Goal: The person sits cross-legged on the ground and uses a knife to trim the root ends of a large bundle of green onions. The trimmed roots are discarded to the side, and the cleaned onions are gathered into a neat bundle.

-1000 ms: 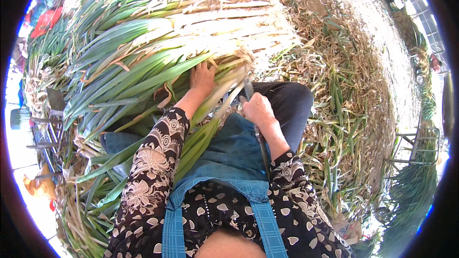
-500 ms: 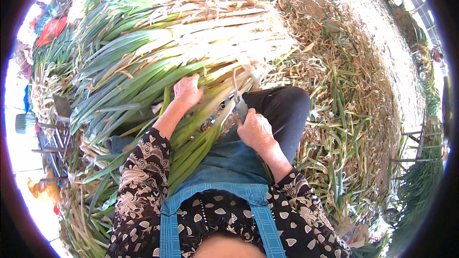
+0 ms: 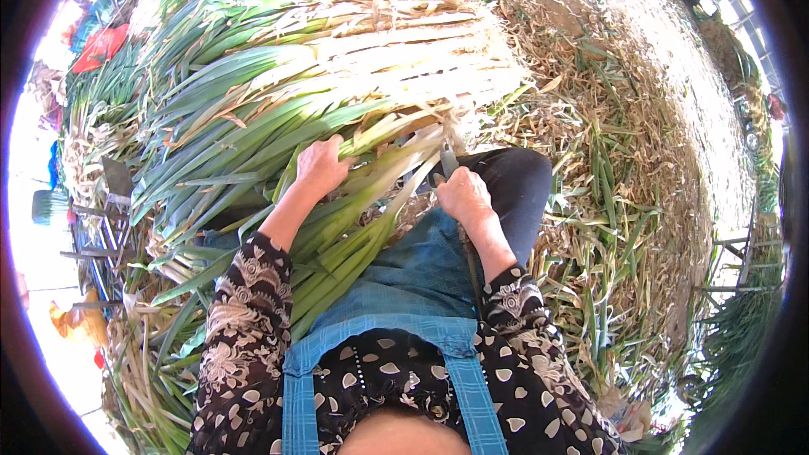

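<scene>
My left hand (image 3: 322, 168) is closed around the green leaves of a long green onion (image 3: 371, 136), whose pale stem points right toward the root end. My right hand (image 3: 466, 194) grips a grey bladed tool (image 3: 449, 157) in front of my bent right knee. The tool's tip reaches up by the pale, root-side ends of the stalks; its exact kind is hard to make out. Several loose green onions (image 3: 354, 248) slant across my lap over the blue apron (image 3: 396, 282). Just beyond my hands lies a big heap of green onions (image 3: 278, 76), leaves left and roots right.
Dry husks and trimmed leaves (image 3: 607, 185) litter the ground on the right. At the left stand a metal frame (image 3: 105, 232) and a red bag (image 3: 100, 48). More green onions (image 3: 152, 396) lie at the lower left, and dark green leaves (image 3: 733, 354) at the far right.
My right hand has moved up and right with the tool, toward the root ends. My left hand has shifted slightly left and down, still on the leaves.
</scene>
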{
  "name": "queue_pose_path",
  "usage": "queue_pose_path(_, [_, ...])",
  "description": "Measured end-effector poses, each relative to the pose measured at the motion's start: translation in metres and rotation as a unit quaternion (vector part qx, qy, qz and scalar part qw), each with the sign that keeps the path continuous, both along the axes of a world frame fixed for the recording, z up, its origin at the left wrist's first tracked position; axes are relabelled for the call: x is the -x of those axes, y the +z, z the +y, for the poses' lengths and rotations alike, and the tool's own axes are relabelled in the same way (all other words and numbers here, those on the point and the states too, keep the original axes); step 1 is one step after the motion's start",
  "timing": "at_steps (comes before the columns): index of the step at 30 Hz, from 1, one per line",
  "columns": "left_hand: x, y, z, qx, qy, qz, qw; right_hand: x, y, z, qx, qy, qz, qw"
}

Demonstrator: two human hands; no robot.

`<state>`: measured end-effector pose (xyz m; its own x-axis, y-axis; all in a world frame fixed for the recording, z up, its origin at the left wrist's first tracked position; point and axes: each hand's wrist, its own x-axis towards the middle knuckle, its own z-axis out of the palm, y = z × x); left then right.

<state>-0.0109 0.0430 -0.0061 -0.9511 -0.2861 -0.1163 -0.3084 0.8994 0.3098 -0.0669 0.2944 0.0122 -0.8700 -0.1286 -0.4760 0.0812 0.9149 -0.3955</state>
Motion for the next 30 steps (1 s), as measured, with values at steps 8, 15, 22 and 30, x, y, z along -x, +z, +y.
queue_pose_path(8, [-0.023,0.005,-0.007,-0.005,0.031,0.01,0.999,0.015,0.001,0.002,0.019,-0.005,-0.018,1.0])
queue_pose_path(15, [-0.045,0.003,-0.021,0.009,0.046,0.01,0.999,0.031,-0.002,-0.001,0.005,-0.009,-0.004,1.0])
queue_pose_path(22, [-0.057,-0.004,-0.025,0.011,0.053,-0.016,0.998,0.028,-0.01,-0.004,-0.035,0.004,0.007,0.999])
queue_pose_path(30, [-0.115,-0.005,-0.001,-0.076,-0.129,-0.098,0.984,0.001,0.005,-0.014,-0.006,0.031,0.068,0.997])
